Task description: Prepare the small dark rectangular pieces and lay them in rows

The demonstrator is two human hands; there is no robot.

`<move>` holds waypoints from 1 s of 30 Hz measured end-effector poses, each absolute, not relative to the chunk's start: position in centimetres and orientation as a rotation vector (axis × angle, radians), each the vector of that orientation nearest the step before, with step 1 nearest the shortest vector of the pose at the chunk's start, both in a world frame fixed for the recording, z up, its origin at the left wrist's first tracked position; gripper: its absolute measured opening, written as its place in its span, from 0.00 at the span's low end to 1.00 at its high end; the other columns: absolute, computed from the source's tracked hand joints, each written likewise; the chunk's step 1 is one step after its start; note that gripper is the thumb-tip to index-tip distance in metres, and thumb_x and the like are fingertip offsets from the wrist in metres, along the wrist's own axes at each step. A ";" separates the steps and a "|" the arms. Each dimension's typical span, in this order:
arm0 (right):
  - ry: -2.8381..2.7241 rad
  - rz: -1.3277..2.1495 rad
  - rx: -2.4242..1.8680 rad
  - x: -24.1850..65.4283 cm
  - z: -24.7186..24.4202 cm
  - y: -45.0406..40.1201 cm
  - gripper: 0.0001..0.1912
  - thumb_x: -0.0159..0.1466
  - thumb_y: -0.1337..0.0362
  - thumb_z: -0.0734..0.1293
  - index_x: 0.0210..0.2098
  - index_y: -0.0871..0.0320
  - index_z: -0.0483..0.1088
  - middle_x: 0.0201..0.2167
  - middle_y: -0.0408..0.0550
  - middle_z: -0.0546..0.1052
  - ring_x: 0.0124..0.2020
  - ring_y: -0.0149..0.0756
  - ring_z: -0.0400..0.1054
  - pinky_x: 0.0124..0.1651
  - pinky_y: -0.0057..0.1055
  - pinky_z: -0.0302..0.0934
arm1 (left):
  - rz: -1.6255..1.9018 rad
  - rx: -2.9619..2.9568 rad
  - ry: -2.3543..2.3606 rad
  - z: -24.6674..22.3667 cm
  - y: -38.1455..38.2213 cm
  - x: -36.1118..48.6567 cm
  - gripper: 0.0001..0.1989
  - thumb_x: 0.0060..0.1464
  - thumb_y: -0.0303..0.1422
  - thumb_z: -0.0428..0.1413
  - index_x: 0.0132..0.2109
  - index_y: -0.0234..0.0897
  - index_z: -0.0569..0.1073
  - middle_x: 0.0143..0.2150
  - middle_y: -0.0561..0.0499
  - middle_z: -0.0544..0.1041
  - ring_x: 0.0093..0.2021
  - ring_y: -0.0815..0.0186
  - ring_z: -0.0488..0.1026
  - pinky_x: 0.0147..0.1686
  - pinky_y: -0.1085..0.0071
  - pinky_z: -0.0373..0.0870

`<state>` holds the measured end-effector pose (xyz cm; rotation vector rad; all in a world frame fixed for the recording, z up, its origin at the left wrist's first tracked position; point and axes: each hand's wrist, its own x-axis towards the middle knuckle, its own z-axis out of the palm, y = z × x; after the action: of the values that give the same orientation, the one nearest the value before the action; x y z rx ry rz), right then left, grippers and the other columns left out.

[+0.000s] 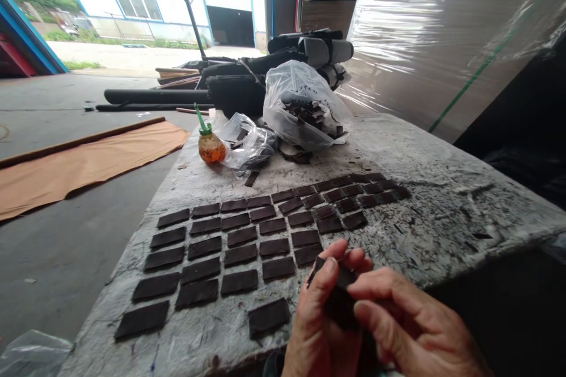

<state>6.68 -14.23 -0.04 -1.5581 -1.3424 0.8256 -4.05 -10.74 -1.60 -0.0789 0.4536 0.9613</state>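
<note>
My left hand [315,312] is closed around a dark brown fabric piece [342,300], with the thumb pressed on its edge. The thumb and forefinger of my right hand [411,318] pinch the other side of the same piece. Whether it is one layer or a small stack, I cannot tell. Just left of my hands lies a single dark rectangular patch [269,317]. Beyond it, several similar patches [198,271] lie flat in uneven rows across the worn, grey-white tabletop [442,218].
A bottle of orange liquid [211,147] with a green stick stands at the back left. Plastic bags [305,79] of dark scraps sit beside it. Dark rolls [239,85] lie behind, an orange-brown sheet [101,156] on the floor, and a film-wrapped stack [411,29] at right.
</note>
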 end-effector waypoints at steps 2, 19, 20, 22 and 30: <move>-1.459 0.686 -1.616 7.8 0.0 -14.0 0.08 0.61 0.55 0.64 0.33 0.49 0.73 0.32 0.43 0.75 0.35 0.35 0.72 0.37 0.25 0.66 | 0.957 -0.071 0.467 -1.5 -10.6 -4.1 0.13 0.51 0.32 0.59 0.44 0.33 0.77 0.45 0.41 0.78 0.45 0.59 0.73 0.41 0.68 0.69; -1.348 1.450 -1.745 12.4 2.8 -11.8 0.10 0.61 0.58 0.62 0.28 0.58 0.61 0.20 0.36 0.67 0.12 0.18 0.49 0.14 0.17 0.42 | 0.859 0.248 0.823 -0.4 -9.6 -4.7 0.11 0.58 0.38 0.54 0.38 0.35 0.76 0.41 0.46 0.76 0.37 0.65 0.72 0.37 0.70 0.69; -1.397 1.485 -1.769 12.9 3.3 -11.8 0.07 0.60 0.62 0.62 0.27 0.58 0.61 0.20 0.36 0.67 0.13 0.18 0.48 0.14 0.17 0.41 | 0.821 0.378 0.859 -0.3 -9.4 -4.9 0.13 0.57 0.41 0.54 0.37 0.35 0.76 0.35 0.49 0.75 0.32 0.68 0.70 0.33 0.73 0.67; -1.543 1.516 -1.805 13.5 4.1 -11.8 0.05 0.58 0.69 0.62 0.26 0.58 0.62 0.19 0.35 0.64 0.16 0.19 0.49 0.15 0.16 0.41 | 0.696 0.676 0.880 -0.2 -9.2 -5.2 0.14 0.54 0.42 0.56 0.33 0.34 0.76 0.25 0.54 0.70 0.25 0.72 0.63 0.27 0.76 0.60; -1.415 1.391 -1.666 12.7 3.9 -11.1 0.09 0.60 0.58 0.64 0.31 0.58 0.69 0.23 0.40 0.71 0.15 0.20 0.52 0.16 0.17 0.48 | 0.508 0.840 0.801 -0.6 -9.8 -4.5 0.08 0.47 0.35 0.59 0.27 0.34 0.72 0.20 0.55 0.66 0.18 0.74 0.54 0.20 0.73 0.47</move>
<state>12.68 -11.09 3.87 -1.6657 -1.4154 1.3915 -4.50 -9.76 -0.57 0.8398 0.8011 0.5076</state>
